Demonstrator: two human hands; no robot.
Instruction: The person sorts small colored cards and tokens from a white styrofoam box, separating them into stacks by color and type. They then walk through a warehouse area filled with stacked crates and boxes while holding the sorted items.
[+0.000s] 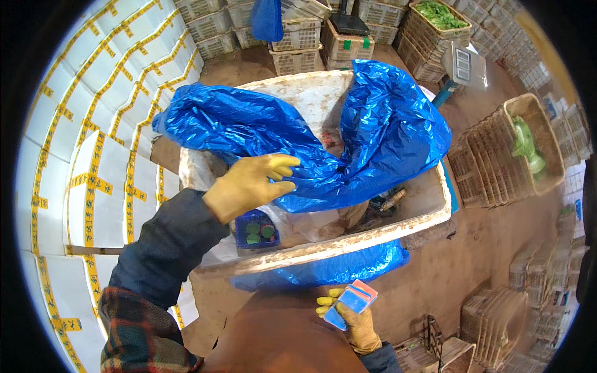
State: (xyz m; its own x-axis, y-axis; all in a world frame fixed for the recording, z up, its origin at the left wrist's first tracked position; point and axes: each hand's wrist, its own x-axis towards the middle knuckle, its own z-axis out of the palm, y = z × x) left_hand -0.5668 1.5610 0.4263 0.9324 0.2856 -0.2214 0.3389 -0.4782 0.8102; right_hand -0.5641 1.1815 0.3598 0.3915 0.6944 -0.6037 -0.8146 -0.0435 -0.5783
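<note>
My left hand (254,184), in a yellow glove, hovers over or rests against the near left part of a crumpled blue plastic sheet (280,126); its thumb and fingers are apart, and whether it touches the sheet is unclear. That sheet lies across a large white tub with a worn rim (326,249). At the lower right, my right hand (357,321), gloved in yellow too, grips a small stack of blue and red cards (352,300). Inside the tub, a small blue basket (256,228) holds several green round items. More blue plastic (326,270) hangs below the near rim.
White foam boxes (107,186) bound with yellow tape are stacked at the left. Crates (296,42) stand behind the tub. A scale display (464,65) is at the upper right, above nested crates (494,154) with leafy greens. More crates (494,321) sit lower right.
</note>
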